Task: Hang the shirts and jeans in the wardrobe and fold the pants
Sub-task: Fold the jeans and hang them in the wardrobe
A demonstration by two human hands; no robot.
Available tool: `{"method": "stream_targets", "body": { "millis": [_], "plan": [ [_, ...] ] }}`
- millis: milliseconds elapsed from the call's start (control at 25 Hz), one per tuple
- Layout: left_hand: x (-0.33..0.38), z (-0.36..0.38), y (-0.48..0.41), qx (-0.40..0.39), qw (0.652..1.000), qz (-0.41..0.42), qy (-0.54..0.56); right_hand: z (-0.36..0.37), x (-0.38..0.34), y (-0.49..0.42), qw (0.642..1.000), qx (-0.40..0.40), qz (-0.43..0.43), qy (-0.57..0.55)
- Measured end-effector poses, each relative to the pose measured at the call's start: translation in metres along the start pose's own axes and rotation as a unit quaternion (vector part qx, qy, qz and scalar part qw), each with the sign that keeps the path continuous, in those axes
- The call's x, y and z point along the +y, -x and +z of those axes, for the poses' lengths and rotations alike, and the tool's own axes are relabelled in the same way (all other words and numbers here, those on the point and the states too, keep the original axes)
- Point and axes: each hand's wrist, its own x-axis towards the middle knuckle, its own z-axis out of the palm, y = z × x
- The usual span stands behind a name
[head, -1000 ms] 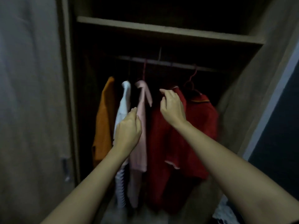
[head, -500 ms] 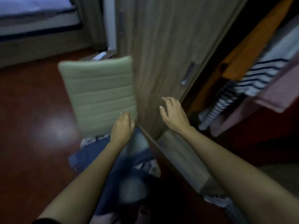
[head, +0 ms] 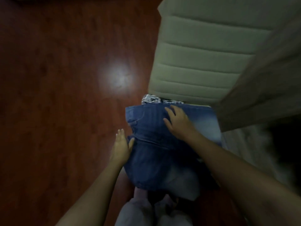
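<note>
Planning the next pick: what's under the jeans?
A black-and-white patterned garment peeks out at the far edge of the jeans, by the chair backrest. How far it runs beneath, and anything else there, is hidden by the denim and the right hand resting on it.

Dim, murky frame. One soft white glare patch on the glossy wooden floor (head: 118, 75), left of centre, reflects a light from above. The right edge sinks into black shadow. Corners smear and bend, and even the jeans (head: 162, 147) at centre look soft and grainy.

text: none legible | labels: none | numbers: none | signs: none
</note>
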Motion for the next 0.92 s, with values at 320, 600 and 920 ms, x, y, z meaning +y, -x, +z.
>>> {"method": "stream_targets", "body": {
  "millis": [320, 600, 920],
  "plan": [
    [-0.077, 0.033, -0.030, -0.046, 0.971, -0.156, 0.178, 0.079, -0.030, -0.099, 0.992, -0.018, -0.117, 0.054],
    [-0.109, 0.069, -0.051, -0.091, 0.860, -0.290, 0.411, 0.109, -0.023, -0.123, 0.983, 0.008, -0.116, 0.144],
    [-0.134, 0.068, -0.035, -0.063, 0.791, -0.290, 0.534, 0.118, -0.033, -0.118, 0.982, 0.100, -0.072, 0.146]
  ]
}}
